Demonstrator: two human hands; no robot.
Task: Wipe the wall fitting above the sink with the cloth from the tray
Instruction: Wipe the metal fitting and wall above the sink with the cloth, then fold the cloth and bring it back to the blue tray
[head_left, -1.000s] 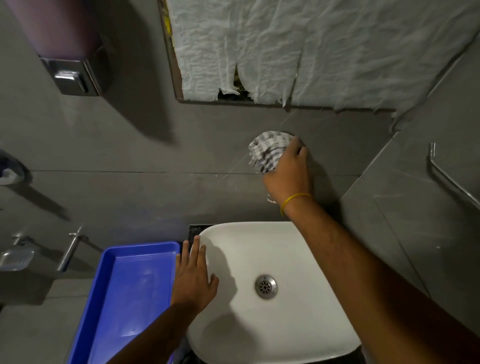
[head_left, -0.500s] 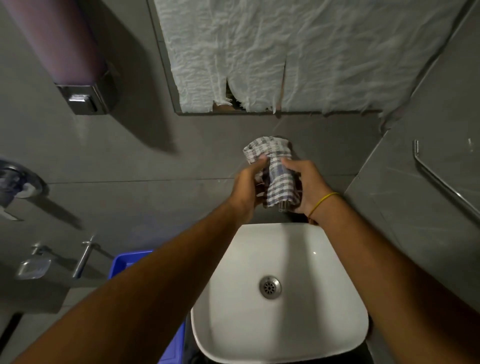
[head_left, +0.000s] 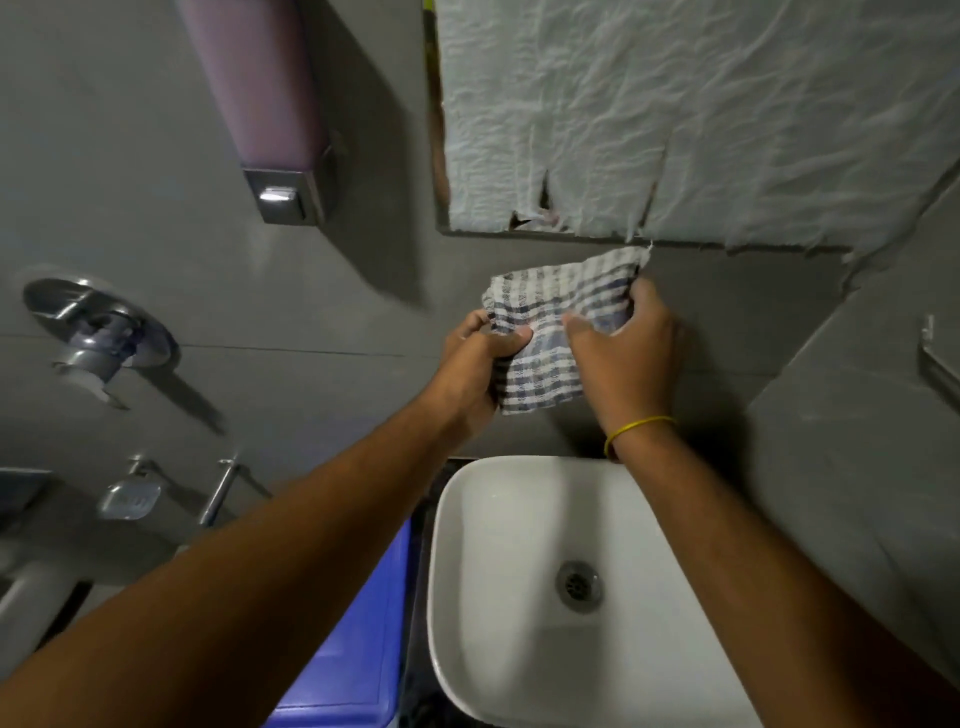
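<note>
A blue-and-white checked cloth (head_left: 550, 338) is spread against the grey wall above the white sink (head_left: 498, 571). My left hand (head_left: 478, 364) grips its left edge and my right hand (head_left: 623, 353), with a yellow band on the wrist, grips its right side. The wall fitting is hidden behind the cloth and hands. The blue tray (head_left: 353, 660) lies left of the sink, mostly covered by my left forearm.
A mirror covered with crumpled white paper (head_left: 701, 114) hangs above. A purple soap dispenser (head_left: 265, 119) is mounted at upper left. A chrome valve (head_left: 98, 332), soap dish (head_left: 127, 499) and tap (head_left: 221, 488) sit on the left wall. A metal rail (head_left: 937, 358) is on the right wall.
My left hand left the tray's edge and rose to the cloth. Both hands have pulled the bunched cloth wider across the wall.
</note>
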